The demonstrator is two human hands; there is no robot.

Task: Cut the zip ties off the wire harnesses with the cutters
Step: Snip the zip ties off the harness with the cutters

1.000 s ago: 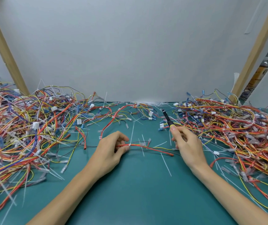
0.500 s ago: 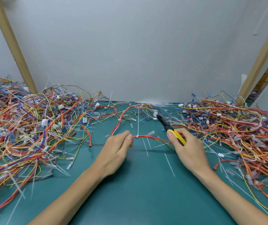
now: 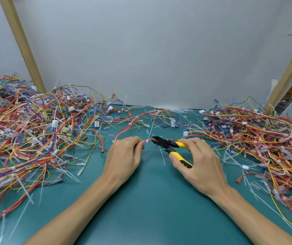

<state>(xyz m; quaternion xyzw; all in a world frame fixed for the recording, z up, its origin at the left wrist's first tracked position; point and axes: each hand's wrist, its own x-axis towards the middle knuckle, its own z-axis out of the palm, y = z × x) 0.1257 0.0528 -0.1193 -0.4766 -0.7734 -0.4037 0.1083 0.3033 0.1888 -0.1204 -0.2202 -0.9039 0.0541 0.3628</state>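
While the white zip tie (image 3: 147, 140) on the red wire harness (image 3: 143, 140) looks uncut, the cutters (image 3: 169, 145) sit with their black nose just beside it, handles spread and jaws apart, so I judge the snip itself has not yet been made. The left hand (image 3: 124, 156) pinches the harness between thumb and fingertips, holding it just above the green mat (image 3: 150, 200) near the middle of the bench; the right hand (image 3: 200, 161) is wrapped round the yellow handles, thumb on the lower one. Loose white tie tails (image 3: 162, 156) scattered over the mat suggest many cuts are already done. Much is plainly left, though: a tangled left pile (image 3: 35, 129) and a right pile (image 3: 256, 138) both show white ties among the wires, and I cannot tell which heap is finished work. Open room is the bare mat between and in front of the forearms; the piles crowd both sides, the grey wall (image 3: 150, 59) closes the back, and slanted wooden posts (image 3: 21, 41) stand at the corners.
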